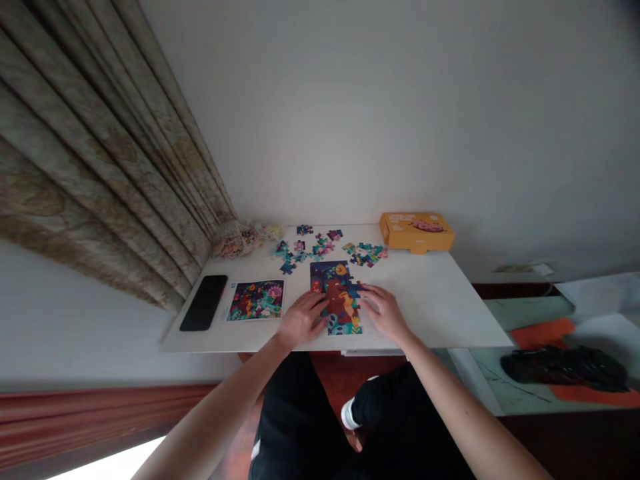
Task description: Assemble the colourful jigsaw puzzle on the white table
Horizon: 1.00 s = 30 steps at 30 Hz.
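Note:
A partly joined puzzle (337, 283) lies on the white table, showing dark blue, brown and teal artwork. My left hand (304, 319) rests at its left edge, fingers apart and touching its surface. At the right edge, my right hand (383, 310) has its fingertips on a dark blue piece (355, 290), which sits against the joined part. Behind the puzzle lie loose pieces (323, 246) and, farther right, a colourful cluster of pieces (367, 254). A printed reference picture (257, 299) lies flat to the left of my left hand.
A black phone (204, 303) lies near the table's left edge. The yellow puzzle box (417, 232) stands at the back right. Bagged items (237, 241) sit at the back left beside the patterned curtain (125, 127). The wall borders the table's back edge.

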Motion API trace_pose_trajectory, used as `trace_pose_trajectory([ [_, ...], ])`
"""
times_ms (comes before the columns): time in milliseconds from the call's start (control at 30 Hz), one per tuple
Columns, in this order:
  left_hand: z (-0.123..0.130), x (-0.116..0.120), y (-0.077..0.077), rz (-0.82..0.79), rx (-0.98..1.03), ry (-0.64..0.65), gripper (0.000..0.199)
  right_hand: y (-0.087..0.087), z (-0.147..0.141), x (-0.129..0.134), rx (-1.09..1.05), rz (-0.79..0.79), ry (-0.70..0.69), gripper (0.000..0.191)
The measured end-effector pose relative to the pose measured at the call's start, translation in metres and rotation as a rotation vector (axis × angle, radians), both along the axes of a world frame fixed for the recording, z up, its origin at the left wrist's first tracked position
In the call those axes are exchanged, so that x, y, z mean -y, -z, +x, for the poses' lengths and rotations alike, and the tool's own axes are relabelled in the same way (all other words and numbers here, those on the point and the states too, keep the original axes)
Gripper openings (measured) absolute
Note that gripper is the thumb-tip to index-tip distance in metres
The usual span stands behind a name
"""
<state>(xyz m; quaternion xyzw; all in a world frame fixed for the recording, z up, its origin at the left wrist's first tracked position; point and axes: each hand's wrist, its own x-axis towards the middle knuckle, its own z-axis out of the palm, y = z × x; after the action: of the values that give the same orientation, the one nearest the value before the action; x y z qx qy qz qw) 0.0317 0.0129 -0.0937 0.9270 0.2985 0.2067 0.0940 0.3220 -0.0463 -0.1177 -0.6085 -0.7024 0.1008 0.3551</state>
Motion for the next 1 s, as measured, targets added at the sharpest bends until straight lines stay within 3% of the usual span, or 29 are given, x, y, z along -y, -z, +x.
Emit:
trace_pose_trajectory([
  [233,0.007,0.000,0.000,-0.005,0.011,0.017,0.043,-0.007,0.002,-0.047,-0.176,0.020,0.039,0.022],
  [433,0.006,-0.001,0.006,0.004,0.056,0.061,0.039,-0.012,-0.021,-0.138,-0.427,-0.127,0.151,0.026],
  [567,0.007,-0.001,0.006,-0.006,0.083,0.050,0.038,-0.027,-0.027,-0.202,-0.177,-0.181,0.256,0.027],
  [667,0.007,0.000,0.006,-0.016,0.100,0.031,0.039,-0.034,-0.033,-0.235,0.017,-0.277,0.330,0.039],
  [800,0.007,0.001,0.005,-0.029,0.104,0.020,0.039,-0.030,-0.042,-0.258,0.163,-0.380,0.350,0.060],
  [1000,0.007,0.002,0.002,-0.043,0.119,0.008,0.038,-0.016,-0.033,-0.278,0.154,-0.367,0.349,0.047],
])
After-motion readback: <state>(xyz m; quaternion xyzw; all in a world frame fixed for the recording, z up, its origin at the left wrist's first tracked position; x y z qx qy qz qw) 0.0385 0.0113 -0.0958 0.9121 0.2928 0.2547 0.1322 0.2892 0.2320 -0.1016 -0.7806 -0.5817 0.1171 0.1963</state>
